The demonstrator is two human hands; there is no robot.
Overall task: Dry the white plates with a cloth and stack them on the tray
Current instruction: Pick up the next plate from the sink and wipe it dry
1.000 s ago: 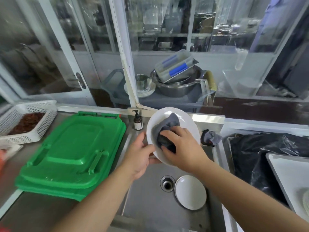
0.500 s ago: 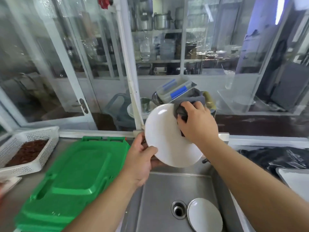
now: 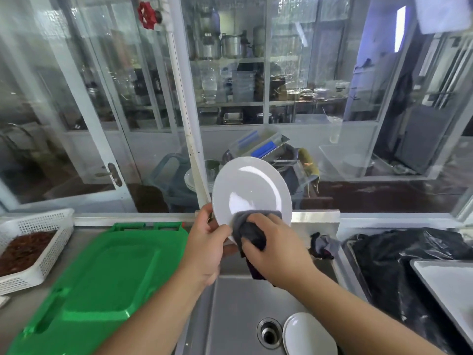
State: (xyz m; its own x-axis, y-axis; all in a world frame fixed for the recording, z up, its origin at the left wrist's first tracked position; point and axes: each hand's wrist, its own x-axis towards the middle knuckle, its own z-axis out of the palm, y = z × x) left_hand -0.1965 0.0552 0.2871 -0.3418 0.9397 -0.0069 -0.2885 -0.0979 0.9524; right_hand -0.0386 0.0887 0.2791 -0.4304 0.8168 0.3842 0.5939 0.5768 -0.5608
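1. The left hand is gripping the round glossy white plate at its lower left rim, thumb on the near face and fingers curled behind it, holding it upright above the far edge of the stainless steel sink.
2. The right hand is clutching the bunched dark grey cloth with curled fingers and pressing it against the lower part of the plate's near face; a tail of cloth is hanging below the hand.
3. The plate is standing almost vertical, tilted slightly, its upper part clear of both hands and showing bright reflections.
4. A second white plate is lying in the sink basin, just right of the round drain.
5. The pale rectangular tray is sitting at the near right, over black plastic sheeting.
6. A flat green plastic lid is lying on the counter left of the sink, with a white perforated basket of reddish-brown contents further left.
7. A crumpled grey rag is resting at the sink's far right corner.
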